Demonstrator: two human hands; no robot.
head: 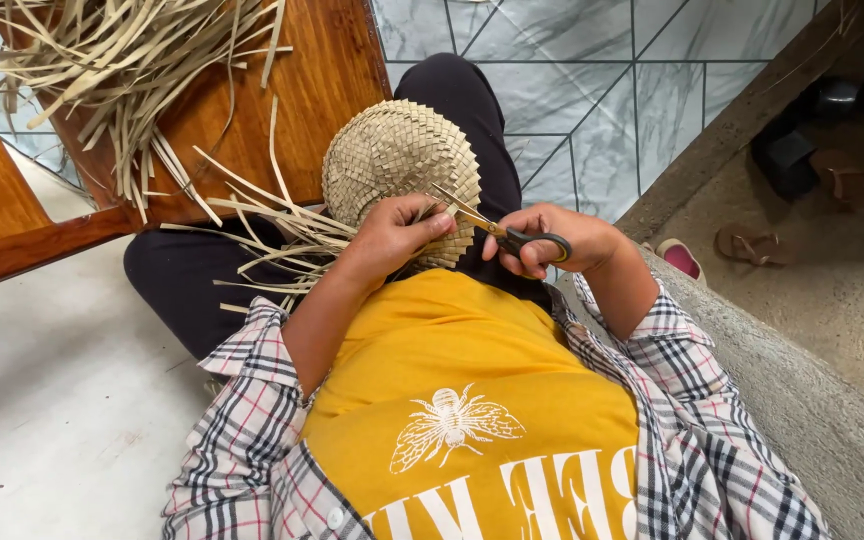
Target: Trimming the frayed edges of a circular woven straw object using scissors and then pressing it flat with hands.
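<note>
**Scissors at the rim of a nearly woven disc**

Scissors (512, 236), grey-handled with brass blades, sit clenched in my right hand (552, 240). My left hand (392, 235) pinches the near edge of the one round, tan woven palm-leaf piece (397, 160) on my lap. The weave looks complete; loose strip ends (272, 240) at its left remain untrimmed. One heap of spare strips (122, 60) lies far left on a wooden chair (312, 90).

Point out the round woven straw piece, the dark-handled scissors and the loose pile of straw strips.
Round woven straw piece (387, 155): head view, on its plaited dome.
Dark-handled scissors (532, 243): head view, on the handle loop in the right hand.
Loose pile of straw strips (102, 60): head view, mid-pile on the wooden furniture.
</note>
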